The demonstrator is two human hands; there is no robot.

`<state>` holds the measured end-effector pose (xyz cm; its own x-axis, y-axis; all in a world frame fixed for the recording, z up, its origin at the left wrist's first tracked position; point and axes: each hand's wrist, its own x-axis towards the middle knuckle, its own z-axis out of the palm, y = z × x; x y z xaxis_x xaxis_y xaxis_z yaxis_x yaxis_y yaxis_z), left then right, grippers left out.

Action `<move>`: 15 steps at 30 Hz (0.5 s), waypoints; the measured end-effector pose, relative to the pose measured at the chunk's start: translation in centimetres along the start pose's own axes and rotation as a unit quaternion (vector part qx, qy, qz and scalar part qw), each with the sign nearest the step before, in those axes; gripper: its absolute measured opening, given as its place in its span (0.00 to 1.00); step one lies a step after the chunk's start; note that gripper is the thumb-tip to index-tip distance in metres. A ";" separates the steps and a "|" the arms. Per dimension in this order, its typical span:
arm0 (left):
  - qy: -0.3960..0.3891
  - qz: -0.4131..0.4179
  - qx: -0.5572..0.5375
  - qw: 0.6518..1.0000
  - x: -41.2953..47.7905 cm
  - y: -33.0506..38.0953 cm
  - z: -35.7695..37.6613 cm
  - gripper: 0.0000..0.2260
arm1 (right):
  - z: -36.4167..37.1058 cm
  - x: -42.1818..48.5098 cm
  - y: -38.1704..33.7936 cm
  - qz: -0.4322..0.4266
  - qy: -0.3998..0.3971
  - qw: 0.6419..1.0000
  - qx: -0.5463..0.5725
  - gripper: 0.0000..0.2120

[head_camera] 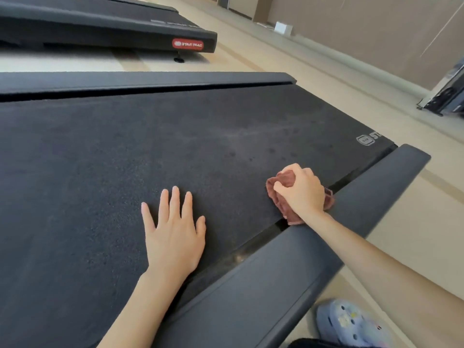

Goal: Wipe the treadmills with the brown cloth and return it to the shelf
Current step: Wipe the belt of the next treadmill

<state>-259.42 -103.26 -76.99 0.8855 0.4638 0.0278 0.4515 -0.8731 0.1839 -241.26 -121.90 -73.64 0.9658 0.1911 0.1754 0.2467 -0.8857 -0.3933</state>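
Item: treadmill belt (175, 136), near unit; dark, dusty, faint spots toward 1 o'clock.
Item: brown cloth (281, 194), bunched at the belt's edge at 3 o'clock, touching the side rail (301, 259).
Item: right hand (302, 190), fingers curled tight around the cloth, pressing it down.
Item: left hand (173, 232), fingers spread flat on the belt at 6 o'clock, holding nothing.
Item: second treadmill (105, 28), at 11 o'clock, well apart.
Risks, as judged: a cloth fold could snag in the gap (261, 238) between belt and rail; the belt could slide under the leaning palm; the wadded cloth could smear the dust. The shelf was not in view.
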 end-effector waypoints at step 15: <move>0.026 0.005 0.022 0.999 9.1 3.2 1.1 0.33 | 5.8 10.3 -3.6 -0.233 -0.027 0.970 0.059 0.12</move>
<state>-249.80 -102.01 -77.23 0.8839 0.4608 0.0803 0.4476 -0.8831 0.1404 -231.73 -114.25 -75.68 0.7485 0.5849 0.3124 0.6627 -0.6435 -0.3830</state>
